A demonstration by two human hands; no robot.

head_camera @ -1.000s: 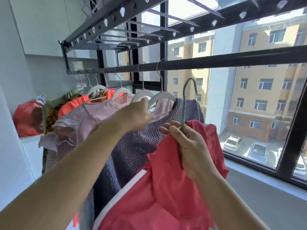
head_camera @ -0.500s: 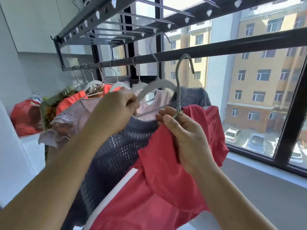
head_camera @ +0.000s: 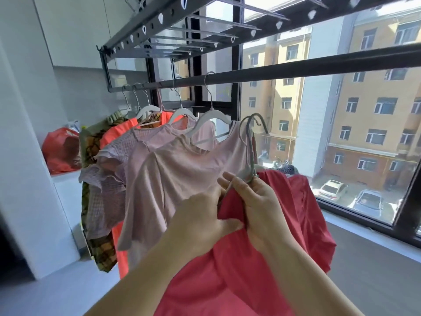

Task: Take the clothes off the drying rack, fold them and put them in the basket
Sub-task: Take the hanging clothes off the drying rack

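The right hand [head_camera: 257, 201] is pinching the grey-green hanger [head_camera: 249, 142] below the rack rail [head_camera: 296, 67]; the left hand [head_camera: 200, 222] is gripping, seemingly, the red garment [head_camera: 296, 213] at its collar.

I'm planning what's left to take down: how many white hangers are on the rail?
3: white hanger leftmost, another in the middle, a third rightmost along the rail. More may be hidden further left.

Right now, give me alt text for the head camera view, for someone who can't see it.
Two hands hold a red garment clear of the drying rail: the right hand grips its grey hanger, the left hand grips the cloth. Behind, pink tops hang on white hangers from that rail beside a window.
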